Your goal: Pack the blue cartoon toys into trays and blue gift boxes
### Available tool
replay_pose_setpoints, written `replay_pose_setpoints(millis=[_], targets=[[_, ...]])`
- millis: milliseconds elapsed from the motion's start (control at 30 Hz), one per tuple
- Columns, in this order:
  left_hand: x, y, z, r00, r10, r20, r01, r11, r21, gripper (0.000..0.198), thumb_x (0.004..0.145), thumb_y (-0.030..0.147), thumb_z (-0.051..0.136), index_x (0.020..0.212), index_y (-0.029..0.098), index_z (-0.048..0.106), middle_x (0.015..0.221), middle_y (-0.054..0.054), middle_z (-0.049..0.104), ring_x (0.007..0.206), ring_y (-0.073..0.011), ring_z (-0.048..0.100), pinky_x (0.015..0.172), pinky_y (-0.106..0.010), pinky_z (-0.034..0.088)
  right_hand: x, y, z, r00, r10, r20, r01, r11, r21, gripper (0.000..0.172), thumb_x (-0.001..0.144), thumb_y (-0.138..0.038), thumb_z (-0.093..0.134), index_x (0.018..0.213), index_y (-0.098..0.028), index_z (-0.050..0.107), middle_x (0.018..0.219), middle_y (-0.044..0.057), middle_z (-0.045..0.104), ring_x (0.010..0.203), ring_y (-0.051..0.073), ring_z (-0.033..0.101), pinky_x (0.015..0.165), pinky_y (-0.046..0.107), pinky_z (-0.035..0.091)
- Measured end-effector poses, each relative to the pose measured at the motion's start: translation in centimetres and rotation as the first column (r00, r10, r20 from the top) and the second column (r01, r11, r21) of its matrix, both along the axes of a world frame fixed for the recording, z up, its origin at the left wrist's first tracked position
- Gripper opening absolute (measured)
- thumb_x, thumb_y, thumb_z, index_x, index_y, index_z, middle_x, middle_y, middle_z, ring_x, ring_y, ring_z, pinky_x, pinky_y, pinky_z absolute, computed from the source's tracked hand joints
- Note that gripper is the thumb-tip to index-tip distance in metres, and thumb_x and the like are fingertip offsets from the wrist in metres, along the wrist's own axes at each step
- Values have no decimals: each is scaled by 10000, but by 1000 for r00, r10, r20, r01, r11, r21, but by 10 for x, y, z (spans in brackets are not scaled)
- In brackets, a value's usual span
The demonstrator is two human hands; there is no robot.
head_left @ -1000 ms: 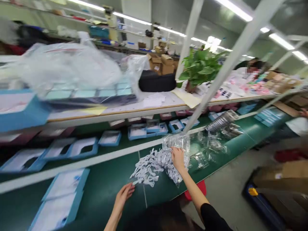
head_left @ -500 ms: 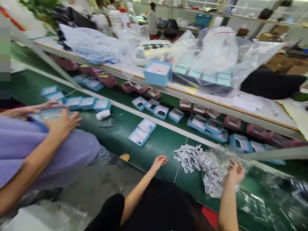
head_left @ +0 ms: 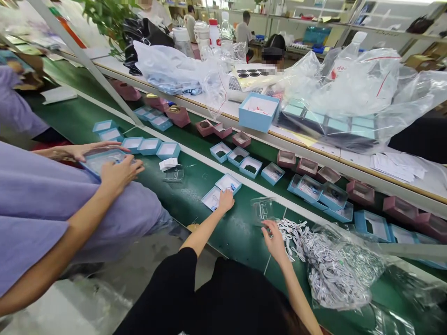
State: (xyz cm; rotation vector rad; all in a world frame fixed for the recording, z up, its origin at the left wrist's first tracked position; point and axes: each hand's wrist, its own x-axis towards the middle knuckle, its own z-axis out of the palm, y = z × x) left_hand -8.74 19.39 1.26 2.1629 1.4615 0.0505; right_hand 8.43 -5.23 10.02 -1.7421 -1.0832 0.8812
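My left hand [head_left: 226,200] reaches out over the green belt [head_left: 195,186] and closes on the edge of a light blue box [head_left: 213,197], beside a second blue box [head_left: 228,182]. My right hand [head_left: 274,238] lies with fingers spread just behind a clear plastic insert [head_left: 263,208], its fingertips at the insert's near edge. Right of it spreads a pile of white tags [head_left: 296,232], which spill from a clear bag [head_left: 335,270].
A co-worker in purple [head_left: 52,204] at the left holds a blue tray [head_left: 99,160]. Rows of blue boxes [head_left: 240,160] and pink boxes [head_left: 303,165] line the belt. A shelf [head_left: 244,123] above carries plastic bags, a blue box [head_left: 258,110] and papers.
The view swung left then settled. My left hand moved forward onto the blue box. My right hand left the bag of tags and now lies by a clear insert.
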Motion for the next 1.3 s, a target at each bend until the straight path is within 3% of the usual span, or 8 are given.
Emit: replay_pose_setpoints(millis=[133,267,600,800,933,1033,1200,1300], targets=[[26,34,5,988,-118,-99,121,992,21,280,803,44,493,1032,59,654,965,-196,711,1047,-311,645,1091,-515,313,-11,0,-3,999,-7,41,6,1000,19,304,944,-424,502,1105,-223,664,1171,118,627,1082,235,615,822,351,556],[63,40,22,971,-225,-86,232,969,80,269,916,128,404,996,73,655,987,-203,696,1011,-296,640,982,-438,405,3,-14,-8,983,-178,38,180,983,-33,358,928,-489,517,1070,-198,670,1139,127,646,957,227,652,786,355,559],[87,-110,7,928,-372,6,372,928,-21,259,955,206,450,1054,91,660,982,-179,710,996,-287,661,955,-430,444,40,-46,-14,961,-267,78,275,953,-128,442,909,-542,530,1122,-172,641,1135,155,675,868,235,682,737,359,570],[64,-177,-12,904,-404,142,423,895,-144,410,892,162,559,1301,136,567,1113,-137,714,1057,-261,665,932,-394,508,26,-53,-12,974,-54,218,83,989,-125,294,961,-440,483,1087,-203,603,1111,117,670,849,212,666,814,370,541],[28,-172,-9,906,-86,415,187,959,-211,359,936,168,427,1239,168,619,1267,-111,662,1185,-225,614,1042,-400,475,17,-53,-10,947,103,305,-60,988,-144,244,988,-359,432,1120,-222,584,1172,112,645,958,213,654,878,374,526],[3,-152,3,859,190,475,-11,935,-355,373,967,329,427,1249,178,618,1281,-115,654,1173,-231,622,1019,-394,494,10,-49,-12,898,225,378,-178,972,-155,214,977,-294,435,1108,-230,592,1258,105,625,1158,241,599,982,415,494],[-15,-138,14,849,70,524,159,912,-379,758,792,391,710,1470,207,423,1511,-121,458,1367,-278,462,1103,-414,431,8,-31,-29,806,402,435,-344,915,-209,249,959,-218,423,1130,-224,604,1470,102,493,1245,251,557,1029,461,479],[-15,-140,8,860,74,506,140,917,-373,694,843,303,621,1487,178,395,1500,-147,463,1328,-271,502,1046,-416,483,12,-18,-45,806,392,443,-325,919,-222,274,951,-204,411,1139,-212,610,1533,127,412,1254,252,556,983,443,517]])
